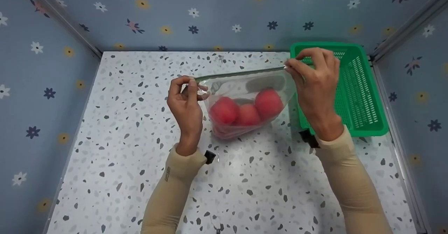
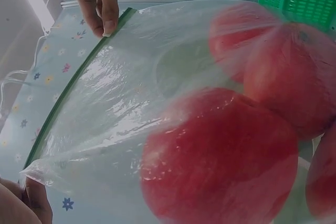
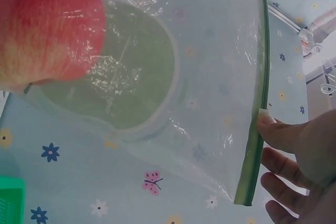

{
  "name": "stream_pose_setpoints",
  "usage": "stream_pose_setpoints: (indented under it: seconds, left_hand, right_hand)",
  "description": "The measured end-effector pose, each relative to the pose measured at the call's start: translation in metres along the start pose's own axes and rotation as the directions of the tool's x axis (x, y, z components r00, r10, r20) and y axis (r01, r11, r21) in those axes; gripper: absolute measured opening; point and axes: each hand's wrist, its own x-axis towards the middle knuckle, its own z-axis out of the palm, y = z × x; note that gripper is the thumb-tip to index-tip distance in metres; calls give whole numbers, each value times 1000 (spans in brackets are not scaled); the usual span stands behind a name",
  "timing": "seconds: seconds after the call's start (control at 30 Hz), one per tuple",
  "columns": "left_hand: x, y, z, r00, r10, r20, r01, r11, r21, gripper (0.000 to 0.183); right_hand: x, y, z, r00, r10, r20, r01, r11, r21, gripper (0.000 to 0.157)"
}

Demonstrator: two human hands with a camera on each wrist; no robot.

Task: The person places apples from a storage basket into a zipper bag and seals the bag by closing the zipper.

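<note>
A clear zip bag [image 1: 241, 83] with a green seal strip [image 2: 68, 90] hangs stretched between both hands, its strip side up. Several red apples [image 1: 224, 111] lie in its lower part, seen large through the plastic in the left wrist view. My left hand [image 1: 185, 104] pinches the bag's left top corner between thumb and fingers. At the other end of the strip, my right hand [image 1: 318, 83] pinches the seal with thumb and forefinger. A green oval print [image 3: 126, 66] shows on the bag in the right wrist view.
A green plastic basket [image 1: 379, 122] with slotted sides stands at the right, partly behind the right hand. The speckled white tabletop [image 1: 122, 139] is bounded by blue flowered panels [image 1: 224, 16] at the back and both sides.
</note>
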Motion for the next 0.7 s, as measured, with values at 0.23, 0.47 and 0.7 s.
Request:
stream_pose_setpoints:
  seconds: [0.23, 0.47, 0.7]
  left_hand:
    - [1, -1, -3, 1000, 3, -12, -3, 1000, 29, 11]
    - [1, 0, -9, 999, -9, -36, 11, 999, 48, 7]
    - [1, 0, -17, 1000, -11, -16, 12, 997, 73, 7]
  right_hand:
    - [-4, 8, -5, 1000, -6, -16, 6, 1000, -7, 16]
    - [-9, 11, -9, 1000, 1, -12, -1, 1000, -14, 18]
    - [-15, 14, -17, 1000, 23, -4, -23, 1000, -16, 17]
